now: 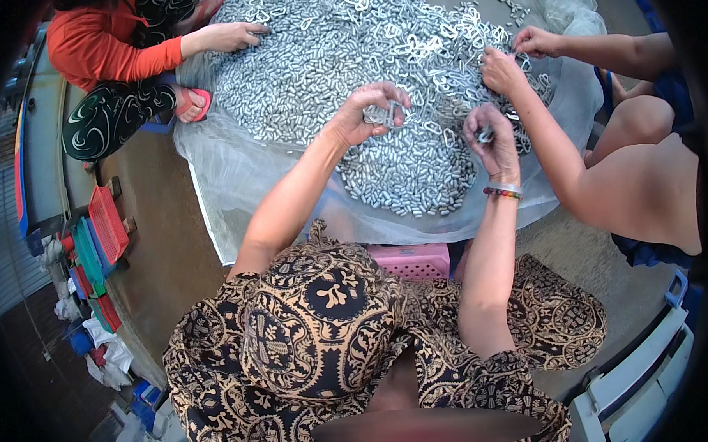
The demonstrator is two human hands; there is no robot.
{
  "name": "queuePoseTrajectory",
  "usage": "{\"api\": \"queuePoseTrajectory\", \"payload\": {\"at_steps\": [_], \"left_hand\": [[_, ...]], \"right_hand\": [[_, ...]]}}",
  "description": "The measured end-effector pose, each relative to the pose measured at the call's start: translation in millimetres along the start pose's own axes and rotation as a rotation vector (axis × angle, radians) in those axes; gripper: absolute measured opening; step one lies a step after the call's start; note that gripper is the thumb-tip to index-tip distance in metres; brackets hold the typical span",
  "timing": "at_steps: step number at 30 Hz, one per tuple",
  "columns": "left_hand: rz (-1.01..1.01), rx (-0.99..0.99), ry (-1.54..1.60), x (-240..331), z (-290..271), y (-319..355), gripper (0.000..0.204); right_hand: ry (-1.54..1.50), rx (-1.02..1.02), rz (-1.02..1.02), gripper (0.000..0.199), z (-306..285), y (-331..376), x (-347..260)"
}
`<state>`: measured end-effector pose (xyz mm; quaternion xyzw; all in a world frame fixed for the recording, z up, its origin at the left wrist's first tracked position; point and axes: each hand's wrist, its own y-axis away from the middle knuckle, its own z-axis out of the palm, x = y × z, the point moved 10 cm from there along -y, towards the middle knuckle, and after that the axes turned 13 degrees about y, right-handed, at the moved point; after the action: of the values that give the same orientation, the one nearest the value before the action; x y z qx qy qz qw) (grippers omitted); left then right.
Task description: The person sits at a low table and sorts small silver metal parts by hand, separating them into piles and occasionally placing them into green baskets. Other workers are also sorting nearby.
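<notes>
My left hand (360,118) is closed over the pile, thumb and fingers pinching a silver metal link (397,115). To its right, my right hand (498,142) curls its fingers around a small piece of metal, mostly hidden by the fingers; its kind cannot be made out. Below both hands lies a broad heap of short silver metal cylinders (403,176), spread on a pale mesh sheet (251,174). Loose oval metal links (426,45) are scattered over the heap's far and right parts.
At the far left, a person in an orange sleeve (106,54) reaches a hand (234,36) onto the heap. Another person's two hands (505,71) (539,41) work close beyond my right hand. A pink basket (410,259) stands before me; a red basket (108,223) lies left.
</notes>
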<state>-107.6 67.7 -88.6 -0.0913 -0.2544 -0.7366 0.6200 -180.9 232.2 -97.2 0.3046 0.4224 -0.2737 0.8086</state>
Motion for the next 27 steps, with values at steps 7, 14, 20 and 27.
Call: {"api": "queuePoseTrajectory", "payload": {"at_steps": [7, 14, 20, 27], "left_hand": [[-0.086, 0.364, -0.532, -6.5, -50.6, -12.3, 0.02], [0.174, 0.262, -1.928, -24.5, -23.7, -19.1, 0.022], [-0.034, 0.337, -0.994, 3.8, -59.8, 2.4, 0.024], [-0.04, -0.067, -0.218, 19.6, -5.5, 11.1, 0.021]], "right_hand": [[1.184, 0.351, -0.028, 0.024, -16.1, -6.7, 24.8], [1.667, 0.407, -0.017, 0.025, 10.4, -3.0, 41.6], [0.946, 0.329, 0.045, 0.024, -5.1, -15.8, 32.8], [-0.235, -0.092, -0.05, 0.029, 31.1, -5.0, -4.4]]}}
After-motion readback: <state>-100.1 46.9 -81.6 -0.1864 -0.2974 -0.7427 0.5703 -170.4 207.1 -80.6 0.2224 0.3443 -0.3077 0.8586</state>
